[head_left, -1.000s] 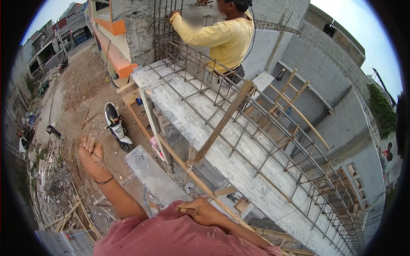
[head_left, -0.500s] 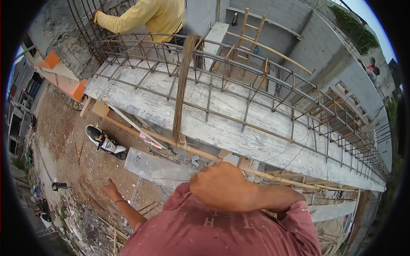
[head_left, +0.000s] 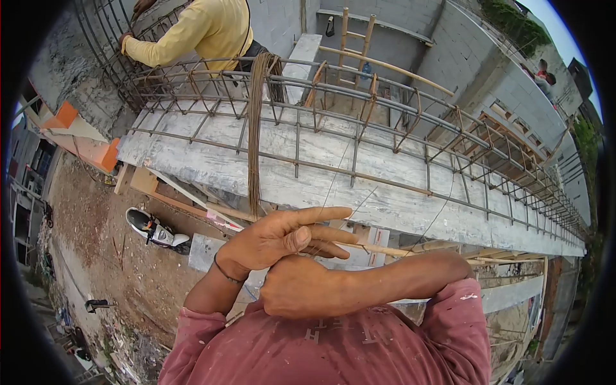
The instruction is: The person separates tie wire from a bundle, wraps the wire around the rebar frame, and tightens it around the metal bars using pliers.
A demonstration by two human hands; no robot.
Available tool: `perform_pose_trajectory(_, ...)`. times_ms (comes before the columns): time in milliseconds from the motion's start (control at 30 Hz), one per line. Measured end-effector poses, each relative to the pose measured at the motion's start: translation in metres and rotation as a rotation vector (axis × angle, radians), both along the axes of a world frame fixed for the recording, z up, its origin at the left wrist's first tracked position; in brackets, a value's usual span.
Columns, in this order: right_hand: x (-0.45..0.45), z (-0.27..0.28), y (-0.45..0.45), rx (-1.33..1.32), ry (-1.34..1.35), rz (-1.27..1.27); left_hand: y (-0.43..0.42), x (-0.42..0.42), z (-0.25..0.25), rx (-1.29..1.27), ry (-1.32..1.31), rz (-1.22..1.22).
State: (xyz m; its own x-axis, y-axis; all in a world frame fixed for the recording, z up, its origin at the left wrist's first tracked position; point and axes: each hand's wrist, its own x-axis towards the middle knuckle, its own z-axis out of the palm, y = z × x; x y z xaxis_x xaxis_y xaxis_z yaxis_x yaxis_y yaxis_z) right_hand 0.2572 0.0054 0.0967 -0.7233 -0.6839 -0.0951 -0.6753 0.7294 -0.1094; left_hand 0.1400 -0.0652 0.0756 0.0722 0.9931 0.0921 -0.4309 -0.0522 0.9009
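several thin wires (head_left: 335,176) just beyond open left grip (head_left: 266,240); right grip (head_left: 296,287) closed, inside hidden.

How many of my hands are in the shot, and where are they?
2. Your left hand is open, just above the other in the picture. Your right hand is a fist in front of your maroon shirt, its fingertips hidden.
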Motion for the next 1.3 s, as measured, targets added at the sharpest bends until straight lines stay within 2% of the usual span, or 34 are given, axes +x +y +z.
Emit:
perform_pose_trajectory(133,0.008,-0.017,0.008,-0.054,0.056,0.016,0.014,-0.006,0.01,-0.073,0.15,-0.103)
perform_pose_trajectory(200,0.013,-0.022,0.013,-0.133,0.134,0.0,0.019,-0.002,0.004,-0.193,0.088,-0.004)
perform_pose_trajectory(333,0.02,-0.018,0.026,-0.208,0.297,0.028,0.023,0.004,-0.01,-0.195,0.086,0.074)
perform_pose_trajectory(400,0.021,-0.012,0.037,-0.466,0.43,0.079,0.024,0.003,-0.019,-0.184,-0.05,0.237)
perform_pose_trajectory(433,0.025,-0.003,0.045,-0.463,0.431,0.087,0.022,0.006,-0.022,-0.179,-0.048,0.243)
perform_pose_trajectory(500,0.037,0.015,0.065,-0.778,0.627,-0.327,0.02,0.014,-0.028,-0.17,-0.07,0.393)
perform_pose_trajectory(567,0.043,0.009,0.09,-0.976,0.696,-0.779,0.017,0.019,-0.022,-0.18,-0.061,0.398)
perform_pose_trajectory(600,0.039,0.009,0.1,-1.026,0.683,-0.886,0.015,0.022,-0.018,-0.19,-0.043,0.4)
perform_pose_trajectory(667,0.025,0.009,0.104,-1.129,0.7,-0.888,0.015,0.024,-0.014,-0.149,0.013,0.432)
perform_pose_trajectory(733,0.014,0.008,0.096,-1.154,0.716,-0.831,0.015,0.026,-0.015,-0.116,0.064,0.374)
perform_pose_trajectory(800,0.011,0.003,0.09,-1.174,0.718,-0.791,0.015,0.028,-0.017,-0.093,0.07,0.418)
perform_pose_trajectory(867,0.014,-0.003,0.093,-1.1,0.704,-0.862,0.012,0.029,-0.019,-0.077,0.087,0.368)
perform_pose_trajectory(900,0.011,-0.003,0.09,-1.191,0.704,-0.886,0.011,0.03,-0.019,-0.091,0.099,0.379)
perform_pose_trajectory(1000,0.009,-0.011,0.091,-1.241,0.647,-0.881,0.008,0.033,-0.021,-0.085,0.083,0.42)
perform_pose_trajectory(1167,0.01,-0.012,0.073,-1.223,0.541,-0.87,0.001,0.031,-0.018,-0.069,0.086,0.491)
perform_pose_trajectory(1300,0.013,-0.019,0.063,-1.174,0.558,-0.835,0.002,0.031,-0.023,-0.056,0.101,0.537)
